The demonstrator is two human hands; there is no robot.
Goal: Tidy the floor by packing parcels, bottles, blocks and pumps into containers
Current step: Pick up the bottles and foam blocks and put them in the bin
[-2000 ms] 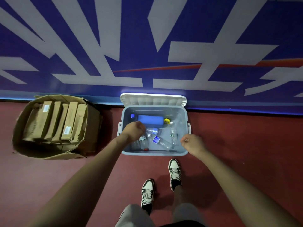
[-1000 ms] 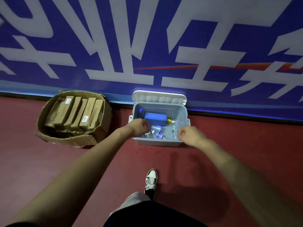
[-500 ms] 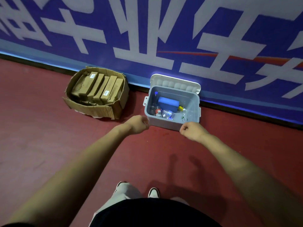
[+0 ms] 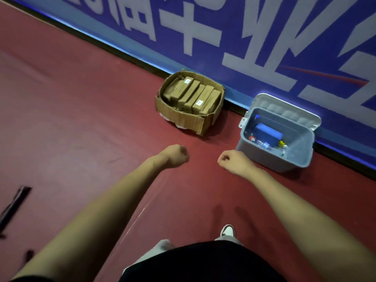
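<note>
A grey plastic bin (image 4: 262,157) with its lid (image 4: 284,107) open stands by the wall at the right. Inside lie a blue block (image 4: 268,133), clear bottles (image 4: 262,143) and a small yellow item (image 4: 281,143). A torn cardboard box (image 4: 179,117) to its left holds several brown parcels (image 4: 195,95). My left hand (image 4: 175,155) and my right hand (image 4: 232,159) hover over bare red floor in front of both containers, fingers curled into fists, holding nothing.
A blue wall with large white characters (image 4: 254,37) runs along the back. A dark flat object (image 4: 14,204) lies on the red floor at the far left. My shoe (image 4: 227,231) shows near the bottom.
I have stepped back and turned left; both containers shifted right and away. Both hands left the bin's rim and now hang over the floor, still curled.
</note>
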